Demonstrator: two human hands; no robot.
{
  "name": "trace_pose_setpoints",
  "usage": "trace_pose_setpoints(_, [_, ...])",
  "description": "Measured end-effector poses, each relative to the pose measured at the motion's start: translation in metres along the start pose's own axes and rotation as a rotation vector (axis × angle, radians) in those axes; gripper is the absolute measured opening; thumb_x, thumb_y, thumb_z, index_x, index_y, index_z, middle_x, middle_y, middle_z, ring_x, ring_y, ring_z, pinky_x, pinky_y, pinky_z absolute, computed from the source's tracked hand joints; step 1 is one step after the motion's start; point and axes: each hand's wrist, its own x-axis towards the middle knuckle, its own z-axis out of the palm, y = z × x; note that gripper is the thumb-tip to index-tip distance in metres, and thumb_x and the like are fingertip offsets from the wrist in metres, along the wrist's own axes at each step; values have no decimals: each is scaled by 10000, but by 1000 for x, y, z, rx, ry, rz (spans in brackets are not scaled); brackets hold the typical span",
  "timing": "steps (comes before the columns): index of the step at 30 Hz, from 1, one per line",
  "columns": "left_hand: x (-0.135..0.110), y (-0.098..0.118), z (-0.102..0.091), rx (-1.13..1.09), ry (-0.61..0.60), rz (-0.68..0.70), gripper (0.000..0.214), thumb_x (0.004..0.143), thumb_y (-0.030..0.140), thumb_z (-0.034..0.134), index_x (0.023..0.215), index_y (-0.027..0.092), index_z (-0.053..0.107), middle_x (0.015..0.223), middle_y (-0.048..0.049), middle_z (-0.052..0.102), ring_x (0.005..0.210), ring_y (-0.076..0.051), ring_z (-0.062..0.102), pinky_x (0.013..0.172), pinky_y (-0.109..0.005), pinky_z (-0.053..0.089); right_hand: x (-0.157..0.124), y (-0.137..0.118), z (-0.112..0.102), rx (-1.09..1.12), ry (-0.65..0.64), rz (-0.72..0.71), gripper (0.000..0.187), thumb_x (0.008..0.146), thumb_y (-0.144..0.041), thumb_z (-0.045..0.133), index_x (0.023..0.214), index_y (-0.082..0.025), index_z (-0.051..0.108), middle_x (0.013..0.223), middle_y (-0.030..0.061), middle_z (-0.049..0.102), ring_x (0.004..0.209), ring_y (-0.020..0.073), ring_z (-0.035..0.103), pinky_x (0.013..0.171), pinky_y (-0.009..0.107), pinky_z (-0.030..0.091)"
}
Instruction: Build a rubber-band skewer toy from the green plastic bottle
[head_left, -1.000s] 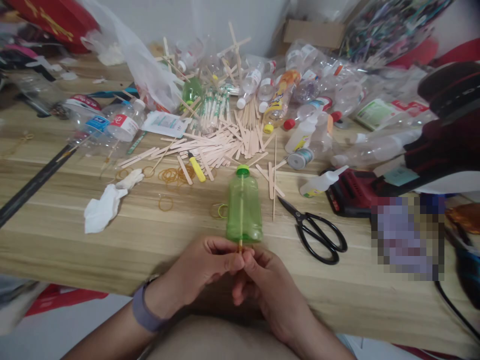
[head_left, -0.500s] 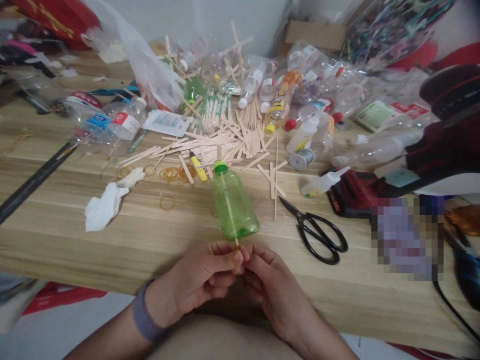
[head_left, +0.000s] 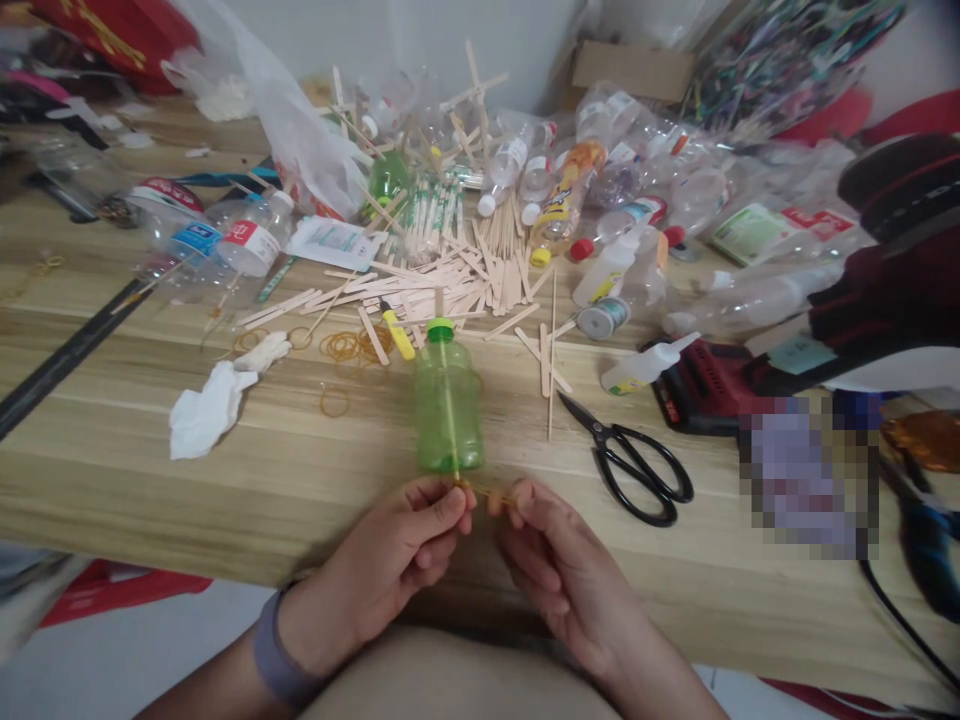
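A green plastic bottle (head_left: pixel 448 410) with a bright green cap lies near the table's front, its base toward me. A thin wooden stick (head_left: pixel 452 420) runs through it and comes out at the base. My left hand (head_left: pixel 409 535) is closed, pinching the stick's near end between thumb and fingers. A rubber band (head_left: pixel 491 491) stretches from that end to the right. The thumb and finger of my right hand (head_left: pixel 551 550) grip the band's other end. Right of the bottle lie black-handled scissors (head_left: pixel 630 455).
Loose rubber bands (head_left: pixel 352 345) and a crumpled tissue (head_left: pixel 208 410) lie left of the bottle. Behind it are a pile of craft sticks (head_left: pixel 450 285) and several plastic bottles (head_left: pixel 559 205). A glue bottle (head_left: pixel 645 365) and a red-and-black power tool (head_left: pixel 705 385) lie on the right.
My right hand has moved right, away from my left, drawing the rubber band out between them. The bottle has shifted slightly left and turned straighter toward me.
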Motion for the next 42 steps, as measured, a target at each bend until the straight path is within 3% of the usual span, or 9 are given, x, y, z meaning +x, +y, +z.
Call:
trace_pose_setpoints(7, [1,-7,-2,3,-17,4,441,608,441,856,759,151,561,658,63,525,427,4,226,411,-177,105,8,2,0,149,64,-103,278,580,-265,877,585,-135,632,416,-98,465,334,-14,238,290,90,223])
trace_pose_setpoints(11, [0,-7,-1,15,-18,8,448,609,458,848,752,155,550,649,67,509,433,0,221,417,-181,105,8,-1,2,219,71,-96,290,537,-248,883,602,-137,624,585,-72,625,314,-55,194,270,70,202])
trace_pose_setpoints(15, [0,-7,-1,22,-6,14,447,603,464,845,734,163,541,651,66,516,438,-6,224,424,-191,106,7,-3,2,233,-24,-10,308,555,-283,865,595,-158,587,581,-88,629,275,-64,149,242,71,163])
trace_pose_setpoints(18, [-1,-6,-4,47,15,34,438,602,465,844,726,162,553,663,53,539,447,-11,243,434,-198,111,5,-5,0,64,-137,158,294,669,-350,789,597,-176,564,446,-81,566,231,-30,170,221,97,118])
trace_pose_setpoints(22, [-5,-3,-8,133,18,70,405,626,478,821,669,155,580,558,70,454,438,-26,237,428,-215,116,0,-12,-6,-326,-130,234,307,805,-439,642,654,-190,546,350,-70,520,209,3,188,212,107,76])
trace_pose_setpoints(28, [-8,-3,-5,182,4,66,394,639,492,795,654,155,592,521,80,411,437,-37,233,427,-226,117,-5,-30,-12,-645,-395,375,220,786,-356,665,713,-172,571,473,-31,643,225,12,305,211,112,140])
trace_pose_setpoints(32, [-9,-4,-1,152,11,57,420,609,485,811,662,158,554,611,54,516,443,-23,256,429,-220,117,-4,-29,-10,-739,-317,219,290,678,-330,791,660,-186,540,520,-42,649,280,18,352,236,115,215])
trace_pose_setpoints(37, [-8,-5,0,170,62,88,429,611,497,808,682,169,542,572,79,473,445,-29,246,429,-220,115,-1,-16,-6,-898,-252,-104,193,766,-387,726,743,-199,758,566,-48,557,432,51,398,379,163,408])
trace_pose_setpoints(42, [-8,-6,2,261,80,93,379,701,522,736,747,178,584,447,84,444,421,-53,267,431,-220,121,8,-4,1,-691,-209,-183,237,727,-410,765,895,-246,792,673,-14,635,545,104,511,411,183,465])
